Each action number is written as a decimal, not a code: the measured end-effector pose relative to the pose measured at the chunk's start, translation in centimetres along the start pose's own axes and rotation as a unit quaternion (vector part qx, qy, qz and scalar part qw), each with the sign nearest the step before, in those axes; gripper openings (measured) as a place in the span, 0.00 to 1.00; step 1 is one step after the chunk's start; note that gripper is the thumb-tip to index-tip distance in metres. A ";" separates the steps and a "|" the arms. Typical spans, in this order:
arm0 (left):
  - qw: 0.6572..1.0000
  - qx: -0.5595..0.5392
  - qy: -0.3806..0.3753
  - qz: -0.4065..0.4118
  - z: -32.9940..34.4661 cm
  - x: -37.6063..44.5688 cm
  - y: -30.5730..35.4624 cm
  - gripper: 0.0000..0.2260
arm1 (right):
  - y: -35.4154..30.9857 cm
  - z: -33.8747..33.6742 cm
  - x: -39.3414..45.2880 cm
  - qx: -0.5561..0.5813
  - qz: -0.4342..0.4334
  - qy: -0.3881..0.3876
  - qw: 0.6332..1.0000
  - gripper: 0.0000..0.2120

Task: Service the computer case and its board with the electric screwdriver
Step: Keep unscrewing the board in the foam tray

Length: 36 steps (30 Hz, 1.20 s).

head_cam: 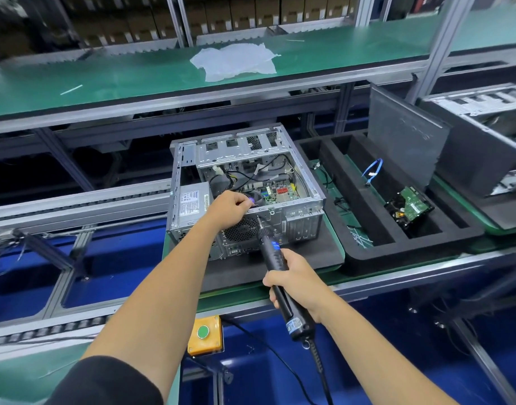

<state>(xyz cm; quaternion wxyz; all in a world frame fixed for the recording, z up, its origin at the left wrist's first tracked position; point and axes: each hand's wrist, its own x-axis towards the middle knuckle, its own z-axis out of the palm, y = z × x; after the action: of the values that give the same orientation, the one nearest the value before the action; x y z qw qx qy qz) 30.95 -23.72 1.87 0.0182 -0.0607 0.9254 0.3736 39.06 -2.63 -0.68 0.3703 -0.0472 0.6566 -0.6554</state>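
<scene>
An open grey computer case [305, 166] lies on a black foam pad, its green board [275, 190] visible inside among black cables. My left hand [229, 207] reaches over the near wall of the case with curled fingers by the cooler fan with a purple centre [252, 200]; whether it grips anything is unclear. My right hand [294, 280] grips the black electric screwdriver [275, 258]. Its bit points up at the near top rail of the case, beside the rear fan grille [240, 230].
A black foam tray [367, 258] to the right holds a hard drive [408, 207] and a blue cable [373, 169]. A second case [484, 124] stands far right. A yellow box with a green button [205, 334] sits at the bench edge. Plastic bag [236, 61] on the upper shelf.
</scene>
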 end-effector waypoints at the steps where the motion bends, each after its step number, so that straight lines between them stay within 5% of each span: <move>1: 1.000 0.000 0.000 0.000 0.0 0.0 0.0 0.19 | 0.0 0.1 0.0 0.003 0.003 0.000 1.000 0.19; 10: 1.000 0.010 0.019 -0.012 0.4 0.3 -0.1 0.18 | -0.3 0.0 -0.3 -0.002 0.001 -0.024 1.000 0.35; 17: 0.999 0.033 0.037 -0.013 0.6 0.4 -0.4 0.18 | 0.4 0.1 0.3 -0.028 -0.016 -0.005 0.999 0.26; 36: 0.995 0.079 0.053 -0.018 0.7 0.4 -0.5 0.16 | -0.2 0.3 0.8 -0.074 -0.011 0.011 0.997 0.29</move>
<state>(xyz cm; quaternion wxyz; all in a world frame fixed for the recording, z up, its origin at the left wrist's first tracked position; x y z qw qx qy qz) 30.66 -23.67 1.00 -0.0194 -0.0954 0.9504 0.2954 38.61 -3.31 -0.83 0.3514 -0.0749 0.7068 -0.6093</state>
